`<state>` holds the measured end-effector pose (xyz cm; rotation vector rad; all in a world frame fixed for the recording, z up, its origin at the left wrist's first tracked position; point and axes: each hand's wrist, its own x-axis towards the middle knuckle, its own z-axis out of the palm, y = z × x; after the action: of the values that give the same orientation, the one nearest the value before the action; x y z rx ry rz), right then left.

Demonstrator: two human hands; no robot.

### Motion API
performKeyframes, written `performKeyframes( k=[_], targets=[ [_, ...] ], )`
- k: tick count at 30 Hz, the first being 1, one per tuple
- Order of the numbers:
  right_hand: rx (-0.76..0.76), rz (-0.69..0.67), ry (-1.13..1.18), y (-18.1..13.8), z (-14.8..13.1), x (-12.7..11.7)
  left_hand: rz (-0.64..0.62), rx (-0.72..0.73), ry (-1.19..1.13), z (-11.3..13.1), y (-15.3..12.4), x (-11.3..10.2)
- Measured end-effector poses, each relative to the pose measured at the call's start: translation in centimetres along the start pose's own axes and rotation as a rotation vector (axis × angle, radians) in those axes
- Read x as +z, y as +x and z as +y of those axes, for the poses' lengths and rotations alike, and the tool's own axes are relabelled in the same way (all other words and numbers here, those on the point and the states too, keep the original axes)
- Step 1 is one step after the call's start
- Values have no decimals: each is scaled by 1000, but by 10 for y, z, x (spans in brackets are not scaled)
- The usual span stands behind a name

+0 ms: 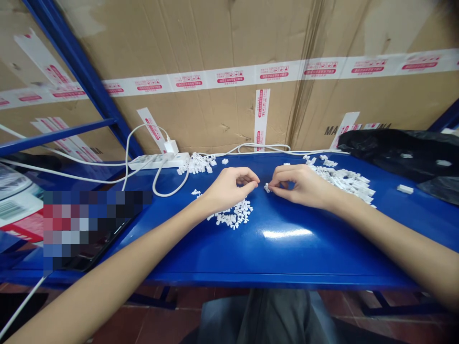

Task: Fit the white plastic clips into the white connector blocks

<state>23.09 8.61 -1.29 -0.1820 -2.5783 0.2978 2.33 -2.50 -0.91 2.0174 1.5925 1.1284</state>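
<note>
My right hand [299, 184] pinches a small white plastic piece [267, 188] between thumb and fingertips, just above the blue table. Facing it, my left hand [231, 187] is closed, with thumb and index finger brought close together; whatever they may hold is too small to make out. Beneath the left hand lies a pile of tiny white plastic parts [234, 215], partly covered by the hand. A heap of larger white plastic pieces [349, 184] spreads behind my right hand and forearm, which hide some of it.
Another pile of white pieces [199, 163] sits at the back beside a white power strip [158, 161] with cables. A black plastic bag [387, 150] lies at the right rear. At the left is a dark device [107, 239], partly blurred. Cardboard boxes [201, 38] stand behind the blue table [287, 258].
</note>
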Motion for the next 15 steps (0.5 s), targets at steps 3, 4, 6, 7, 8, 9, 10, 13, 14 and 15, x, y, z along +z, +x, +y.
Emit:
performKeyframes(
  k=[3, 4, 6, 7, 8, 9, 10, 13, 14, 15],
  targets=[
    [-26, -21, -35, 0, -1, -1, 1, 49, 50, -2, -1, 1],
    [-39, -29, -54, 0, -2, -2, -2, 61, 66, -2, -1, 1],
    [-64, -41, -102, 0, -3, -2, -14, 75, 88, -4, -1, 1],
    [-76, -48, -124, 0, -3, -3, -21, 79, 96, -4, -1, 1],
    [-87, -55, -144, 0, -3, -3, -25, 82, 103, -5, -1, 1],
    [-96, -62, -160, 0, -4, -3, -29, 84, 109, -5, -1, 1],
    [-103, -69, -173, 0, -4, -3, -31, 87, 114, -5, -1, 1],
    [-122, -80, -208, 1, -4, -3, -34, 96, 130, -6, -1, 0],
    [-127, -81, -220, 1, -4, -3, -35, 100, 134, -5, -1, 0],
    [-132, -83, -231, 1, -4, -3, -36, 105, 138, -5, -1, 0]
  ],
)
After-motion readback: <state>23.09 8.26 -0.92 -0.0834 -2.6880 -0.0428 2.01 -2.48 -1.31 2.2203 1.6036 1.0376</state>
